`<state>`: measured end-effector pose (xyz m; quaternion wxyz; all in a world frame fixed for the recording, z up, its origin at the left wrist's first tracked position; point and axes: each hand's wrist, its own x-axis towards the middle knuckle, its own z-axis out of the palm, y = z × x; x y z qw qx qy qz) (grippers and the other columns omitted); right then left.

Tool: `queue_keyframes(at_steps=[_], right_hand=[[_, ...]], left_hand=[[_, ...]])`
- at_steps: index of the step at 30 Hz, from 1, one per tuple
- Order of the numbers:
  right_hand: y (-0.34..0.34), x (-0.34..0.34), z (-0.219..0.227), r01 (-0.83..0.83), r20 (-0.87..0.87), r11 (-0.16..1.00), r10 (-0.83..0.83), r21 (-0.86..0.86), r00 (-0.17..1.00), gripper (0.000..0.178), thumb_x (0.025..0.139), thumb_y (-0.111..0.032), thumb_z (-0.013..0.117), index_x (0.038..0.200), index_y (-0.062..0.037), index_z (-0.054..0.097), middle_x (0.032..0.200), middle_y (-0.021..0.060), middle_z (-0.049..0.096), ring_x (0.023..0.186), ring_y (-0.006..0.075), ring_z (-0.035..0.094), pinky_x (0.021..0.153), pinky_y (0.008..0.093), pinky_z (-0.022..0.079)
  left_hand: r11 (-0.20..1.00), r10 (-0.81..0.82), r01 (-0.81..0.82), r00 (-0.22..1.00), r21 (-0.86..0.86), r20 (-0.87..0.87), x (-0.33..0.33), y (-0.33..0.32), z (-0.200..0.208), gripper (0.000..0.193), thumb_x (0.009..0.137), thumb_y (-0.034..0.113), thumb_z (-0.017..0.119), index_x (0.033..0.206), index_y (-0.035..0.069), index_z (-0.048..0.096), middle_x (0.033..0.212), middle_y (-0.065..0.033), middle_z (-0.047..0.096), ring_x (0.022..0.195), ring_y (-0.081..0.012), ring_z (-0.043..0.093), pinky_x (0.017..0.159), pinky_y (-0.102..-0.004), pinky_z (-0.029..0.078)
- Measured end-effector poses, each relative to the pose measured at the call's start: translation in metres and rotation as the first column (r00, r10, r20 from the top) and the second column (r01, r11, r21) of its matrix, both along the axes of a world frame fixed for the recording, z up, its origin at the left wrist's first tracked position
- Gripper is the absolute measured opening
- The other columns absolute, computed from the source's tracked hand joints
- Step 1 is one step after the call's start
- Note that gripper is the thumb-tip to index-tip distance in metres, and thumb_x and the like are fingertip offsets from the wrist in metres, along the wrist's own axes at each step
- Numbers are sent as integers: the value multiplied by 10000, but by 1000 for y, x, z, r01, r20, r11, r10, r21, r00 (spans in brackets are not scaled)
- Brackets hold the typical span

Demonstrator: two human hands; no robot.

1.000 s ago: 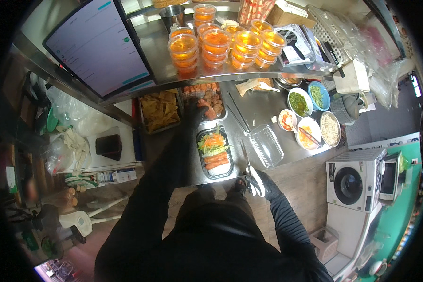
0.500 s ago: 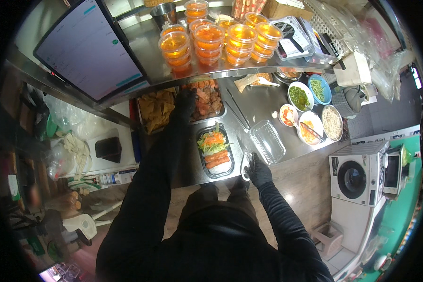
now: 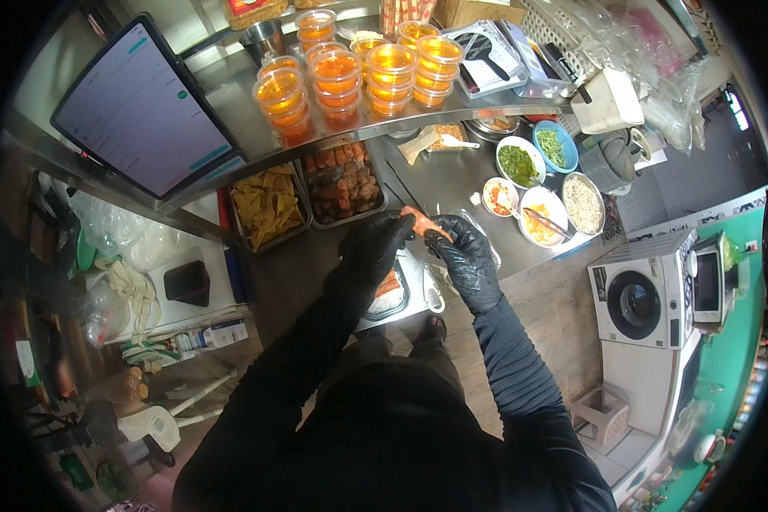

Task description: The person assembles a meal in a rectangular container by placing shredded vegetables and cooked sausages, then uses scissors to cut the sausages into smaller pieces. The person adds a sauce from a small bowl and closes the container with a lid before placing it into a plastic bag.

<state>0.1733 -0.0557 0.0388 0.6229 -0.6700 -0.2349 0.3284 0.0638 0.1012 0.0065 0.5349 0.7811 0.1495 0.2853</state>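
Meat tray (image 3: 347, 221): beyond the takeaway box (image 3: 386, 313), leftward
Left hand (image 3: 374, 249): gloved, over the box, pinching the meat piece (image 3: 421, 222)
Right hand (image 3: 468, 263): gloved, right of the box, gripping its other end
Meat piece: above the box's far side

Site: a working food-preparation kitchen, by appearance a small takeaway. Evidence: steel counter (image 3: 445, 183) with a tray (image 3: 337, 224) of cooked meat and bowls (image 3: 541, 194) of cut vegetables; above, a shelf (image 3: 224, 90) carries stacked lidded cups (image 3: 336, 84) beside a lit screen (image 3: 145, 107). Microwave (image 3: 707, 286) and front-loading washing machine (image 3: 634, 299) stand at right.
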Motion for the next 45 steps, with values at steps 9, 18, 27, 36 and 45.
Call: queue_keyframes(at_steps=[9, 18, 27, 36, 45], right_hand=[[-9, -12, 27, -13, -2, 999, 13, 48, 1000, 139, 968, -4, 672, 1106, -8, 684, 978, 14, 678, 865, 65, 615, 796, 246, 508], [-21, -2, 25, 1, -144, 996, 11, 85, 989, 187, 957, -27, 665, 1141, 9, 680, 917, 31, 686, 804, 85, 625, 764, 247, 510], [-23, 0, 18, 54, -218, 995, -35, 79, 975, 190, 965, -39, 666, 1148, 12, 679, 905, 51, 697, 779, 95, 633, 735, 240, 516], [-25, -2, 17, 52, -261, 994, -26, 92, 965, 201, 960, -41, 676, 1154, 10, 674, 917, 50, 697, 783, 95, 631, 735, 240, 514], [-22, -12, 17, 61, -324, 994, -28, 91, 946, 216, 951, -32, 687, 1161, 16, 670, 950, 61, 704, 808, 106, 640, 758, 244, 524]], left_hand=[[972, -11, 3, 999, -236, -31, -12, -13, 39, 227, 995, 212, 672, 1050, 6, 747, 835, -108, 742, 789, -126, 689, 733, -309, 509], [951, -56, 52, 998, -304, -6, -12, -11, 35, 223, 1011, 177, 644, 1067, -18, 739, 894, -115, 749, 831, -119, 691, 761, -306, 529], [995, -52, 53, 999, -88, 6, -18, -9, 13, 177, 980, 152, 692, 1025, -9, 749, 851, -124, 737, 759, -149, 677, 714, -310, 516], [965, -27, 24, 1000, -263, -9, -12, -14, 9, 148, 921, 138, 760, 969, -2, 755, 776, -111, 719, 682, -128, 654, 650, -311, 503], [993, -40, 35, 998, -116, -48, -15, -15, 6, 151, 921, 165, 751, 936, 15, 752, 716, -78, 694, 629, -107, 635, 599, -307, 494]])
